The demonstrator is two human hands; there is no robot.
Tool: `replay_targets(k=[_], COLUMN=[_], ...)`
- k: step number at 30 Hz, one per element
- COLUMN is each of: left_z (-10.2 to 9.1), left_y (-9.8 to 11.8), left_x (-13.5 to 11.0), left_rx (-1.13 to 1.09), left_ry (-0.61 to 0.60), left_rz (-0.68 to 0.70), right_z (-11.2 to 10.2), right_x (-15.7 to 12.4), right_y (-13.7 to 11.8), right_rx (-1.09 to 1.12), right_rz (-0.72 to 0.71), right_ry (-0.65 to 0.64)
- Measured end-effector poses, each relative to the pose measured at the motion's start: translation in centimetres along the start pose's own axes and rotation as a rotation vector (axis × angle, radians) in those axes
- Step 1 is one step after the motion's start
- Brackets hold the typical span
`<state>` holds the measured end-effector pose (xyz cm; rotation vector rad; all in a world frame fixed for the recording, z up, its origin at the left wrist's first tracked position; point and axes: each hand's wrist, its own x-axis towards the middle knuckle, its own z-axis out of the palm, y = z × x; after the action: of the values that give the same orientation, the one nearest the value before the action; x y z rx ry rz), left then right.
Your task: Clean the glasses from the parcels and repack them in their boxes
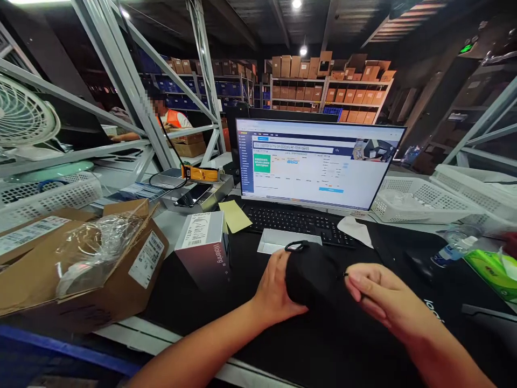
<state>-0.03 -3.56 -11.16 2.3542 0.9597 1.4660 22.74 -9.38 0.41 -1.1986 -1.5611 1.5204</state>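
Note:
A black fabric pouch (315,272) with a small loop at its top lies on the black desk mat (242,280) in front of the keyboard (299,222). My left hand (274,288) cups the pouch's left side, fingers wrapped round it. On the pouch's right, my right hand (383,296) pinches a small pull. A grey product box (205,248) stands just left of my left hand.
An open cardboard box (81,264) with clear plastic wrap sits at the left. A monitor (317,161) stands behind the keyboard. White baskets (420,199) are at the right, with a water bottle (454,245) and a green pack (493,272). Another person in an orange vest (172,116) works beyond the shelving.

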Motion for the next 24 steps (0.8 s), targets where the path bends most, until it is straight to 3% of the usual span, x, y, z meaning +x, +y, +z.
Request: replay_targets(k=[2, 6, 11, 14, 19, 21, 24], left_z=[0.2, 0.2, -0.1, -0.7, -1.6, -1.6, -1.4], left_y=[0.4, 1.3, 1.6, 1.6, 2.3, 2.6, 3.3], left_x=[-0.2, 0.0, 0.8, 1.5, 2.9, 3.0, 2.4], left_rx=[0.002, 0.0, -0.015, -0.034, -0.094, -0.145, -0.26], left_ry=[-0.119, -0.308, -0.324, -0.391, -0.651, -0.624, -0.446], left_rz=[0.067, 0.064, -0.03, -0.038, 0.064, 0.028, -0.136], right_z=[-0.6, -0.9, -0.5, -0.9, -2.8, -3.4, -3.3], right_x=[-0.3, 1.5, 4.3, 4.2, 3.2, 2.9, 2.2], right_y=[-1.2, -1.6, -0.1, 0.0, -0.1, 0.1, 0.2], right_rx=[-0.076, -0.139, -0.11, -0.08, -0.076, -0.095, -0.103], right_rz=[-0.014, -0.012, -0.101, -0.096, 0.022, 0.005, -0.135], right_ry=[0.067, 0.196, 0.395, 0.356, 0.2, 0.227, 0.378])
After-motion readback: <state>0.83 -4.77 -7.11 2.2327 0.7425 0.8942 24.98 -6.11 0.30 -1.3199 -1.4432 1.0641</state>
